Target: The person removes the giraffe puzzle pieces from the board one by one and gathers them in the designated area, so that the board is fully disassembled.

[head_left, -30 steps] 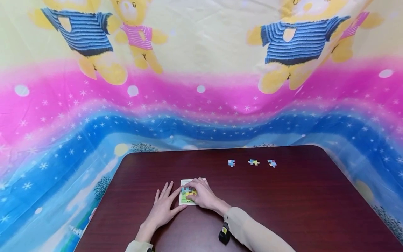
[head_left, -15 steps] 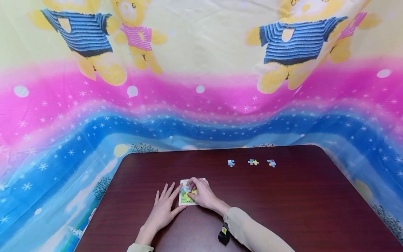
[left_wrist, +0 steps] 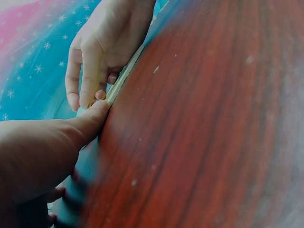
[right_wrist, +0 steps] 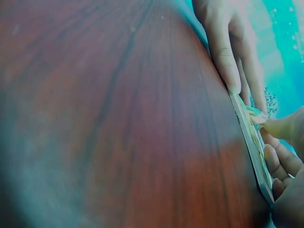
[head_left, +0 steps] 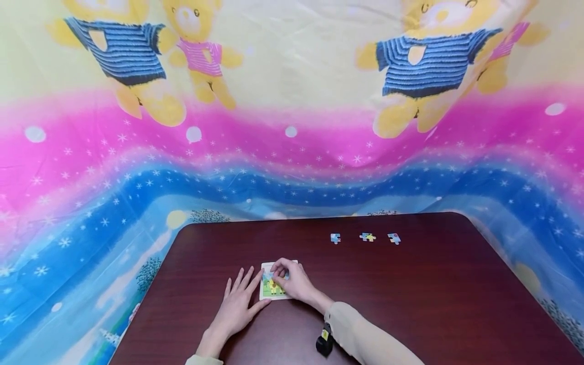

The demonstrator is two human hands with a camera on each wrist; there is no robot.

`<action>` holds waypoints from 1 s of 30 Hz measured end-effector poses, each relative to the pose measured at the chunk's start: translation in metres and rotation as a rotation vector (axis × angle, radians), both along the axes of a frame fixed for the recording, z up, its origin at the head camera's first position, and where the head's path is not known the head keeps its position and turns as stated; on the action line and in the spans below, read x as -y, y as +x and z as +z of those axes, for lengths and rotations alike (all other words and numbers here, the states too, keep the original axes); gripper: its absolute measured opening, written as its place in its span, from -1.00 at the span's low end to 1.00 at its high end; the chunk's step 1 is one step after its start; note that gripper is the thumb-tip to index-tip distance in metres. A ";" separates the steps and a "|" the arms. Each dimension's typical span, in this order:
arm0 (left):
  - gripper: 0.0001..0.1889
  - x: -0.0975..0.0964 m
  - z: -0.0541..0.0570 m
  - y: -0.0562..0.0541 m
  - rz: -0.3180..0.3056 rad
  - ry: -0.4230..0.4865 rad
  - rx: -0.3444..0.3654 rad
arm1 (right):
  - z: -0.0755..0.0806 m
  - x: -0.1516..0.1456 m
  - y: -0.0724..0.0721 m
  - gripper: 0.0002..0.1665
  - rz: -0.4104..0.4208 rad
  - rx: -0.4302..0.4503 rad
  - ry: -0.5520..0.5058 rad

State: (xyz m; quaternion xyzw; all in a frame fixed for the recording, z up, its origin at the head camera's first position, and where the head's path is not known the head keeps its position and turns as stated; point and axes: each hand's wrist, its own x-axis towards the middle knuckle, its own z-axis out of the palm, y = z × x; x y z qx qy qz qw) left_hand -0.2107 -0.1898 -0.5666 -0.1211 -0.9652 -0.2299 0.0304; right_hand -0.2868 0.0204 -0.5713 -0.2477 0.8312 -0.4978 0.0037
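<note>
A small jigsaw board (head_left: 266, 297) with a pale frame and a green, blue and yellow picture lies flat on the table. My left hand (head_left: 234, 310) is spread beside it, index fingertip and thumb against its left side. Over the board's right part is my right hand (head_left: 297, 282), its thumb and fingers pinching a small puzzle piece (right_wrist: 257, 115) that tilts up from the picture in the right wrist view. The right hand's fingers cover part of the picture. In the left wrist view the board's edge (left_wrist: 124, 76) shows edge-on between both hands.
Three loose jigsaw pieces lie in a row toward the back: a blue one (head_left: 335, 238), a blue-yellow one (head_left: 367, 236) and a blue-red one (head_left: 394, 238). Behind the dark red table (head_left: 410, 304) hangs a bear-print cloth (head_left: 292, 167).
My right hand's fingertips have drawn closer together over the board, and its index finger has lifted off the upper left of the picture. The left hand and the loose pieces stay put.
</note>
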 end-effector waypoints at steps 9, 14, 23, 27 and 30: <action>-0.20 0.000 0.002 0.003 -0.002 0.005 0.006 | 0.000 0.001 0.002 -0.69 0.019 -0.005 0.020; -0.20 0.000 0.002 0.003 -0.005 0.017 -0.004 | 0.006 -0.002 0.002 -0.71 0.003 -0.017 0.010; -0.21 0.002 0.001 0.001 -0.008 0.048 -0.030 | 0.012 -0.016 -0.002 -0.76 0.002 -0.014 0.016; -0.24 0.001 0.003 0.001 -0.004 0.024 0.022 | 0.009 -0.015 -0.003 -0.68 0.008 -0.026 0.100; -0.27 0.000 0.002 0.000 -0.005 0.022 0.026 | 0.011 -0.011 -0.001 -0.65 -0.005 -0.046 0.191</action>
